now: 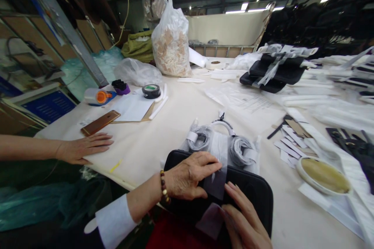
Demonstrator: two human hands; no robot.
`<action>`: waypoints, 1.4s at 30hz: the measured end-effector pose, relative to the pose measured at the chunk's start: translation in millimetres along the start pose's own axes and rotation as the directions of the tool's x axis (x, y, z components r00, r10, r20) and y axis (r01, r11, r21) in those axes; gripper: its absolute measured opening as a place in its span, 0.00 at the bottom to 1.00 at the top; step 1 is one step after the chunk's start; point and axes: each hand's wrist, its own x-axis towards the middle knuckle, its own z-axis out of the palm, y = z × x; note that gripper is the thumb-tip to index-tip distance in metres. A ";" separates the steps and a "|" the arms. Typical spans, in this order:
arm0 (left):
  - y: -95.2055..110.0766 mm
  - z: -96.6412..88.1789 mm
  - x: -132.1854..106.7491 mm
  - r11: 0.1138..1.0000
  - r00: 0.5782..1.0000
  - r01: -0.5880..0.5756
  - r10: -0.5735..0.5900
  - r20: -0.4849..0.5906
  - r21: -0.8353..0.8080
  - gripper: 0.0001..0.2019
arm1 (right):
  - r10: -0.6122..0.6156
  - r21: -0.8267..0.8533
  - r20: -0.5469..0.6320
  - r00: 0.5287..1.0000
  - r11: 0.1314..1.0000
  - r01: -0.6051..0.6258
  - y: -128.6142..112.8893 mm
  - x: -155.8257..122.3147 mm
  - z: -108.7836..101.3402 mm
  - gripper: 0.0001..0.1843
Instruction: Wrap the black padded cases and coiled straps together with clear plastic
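Note:
A black padded case [248,188] lies in front of me at the table edge. A translucent plastic strip [217,184] runs over its top edge and down its face. My left hand [189,175], with a beaded bracelet at the wrist, lies on the case, thumb and fingers apart, fingertips on the strip. My right hand [245,218] is at the case's lower right, its fingertips closed on the loose lower piece of translucent film [209,221]. Behind the case sit two wrapped cable-like coils [242,151] and a curved handle [223,125].
Another person's hand [84,148] rests flat at the left edge, near a phone [101,122]. Black tape [151,91] sits on papers. Stacked black cases [274,72] stand at the back right; paper scraps [292,144] and an oval dish [324,175] lie right. A scrap-filled bag [172,46] stands behind.

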 end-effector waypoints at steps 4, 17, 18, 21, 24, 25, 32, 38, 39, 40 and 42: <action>3.5 -9.4 -6.1 0.989 0.991 -0.105 0.095 0.096 0.102 0.34 | -0.018 -0.005 0.000 1.000 1.000 0.018 0.4 0.9 2.8 0.09; -3.9 -1.0 5.3 0.955 0.980 0.169 -0.190 -0.064 -0.244 0.27 | 0.008 0.017 0.011 1.000 1.000 -0.008 -2.5 2.0 1.4 0.08; -4.4 0.0 6.1 0.944 0.974 0.183 -0.213 -0.081 -0.275 0.26 | 0.015 0.019 0.006 1.000 1.000 -0.015 -2.8 2.2 1.3 0.07; -5.4 -1.6 7.7 0.921 0.968 0.207 -0.242 -0.068 -0.328 0.25 | 0.028 0.024 -0.003 1.000 0.999 -0.028 -3.3 2.4 0.4 0.07; -6.3 -8.9 9.6 0.934 0.982 0.190 -0.185 0.045 -0.302 0.29 | 0.030 0.022 0.010 0.999 0.999 -0.030 -3.4 2.1 0.1 0.07; -6.8 -11.6 10.4 0.939 0.983 0.179 -0.161 0.085 -0.293 0.30 | 0.036 0.022 0.013 0.999 0.999 -0.036 -3.6 1.9 0.4 0.07; -10.1 -17.3 11.2 0.923 0.984 0.165 -0.131 0.118 -0.349 0.30 | 0.114 0.000 -0.014 0.993 0.994 -0.114 -9.4 -0.4 4.6 0.09; -10.6 -13.1 7.9 0.926 0.989 0.149 -0.130 0.077 -0.347 0.29 | -0.048 -0.018 0.131 0.990 0.999 0.051 -4.6 4.0 4.1 0.11; -10.4 -12.9 7.7 0.930 0.990 0.143 -0.127 0.068 -0.339 0.29 | -0.070 -0.008 0.149 0.986 0.997 0.072 -3.6 4.6 3.8 0.11; -10.1 -12.5 7.4 0.936 0.991 0.135 -0.123 0.058 -0.326 0.29 | -0.079 0.006 0.162 0.984 0.997 0.079 -2.9 5.0 3.3 0.11; -9.2 -10.5 6.3 0.952 0.994 0.109 -0.106 0.026 -0.284 0.28 | -0.053 0.031 0.176 0.983 0.998 0.048 -2.6 5.2 1.2 0.11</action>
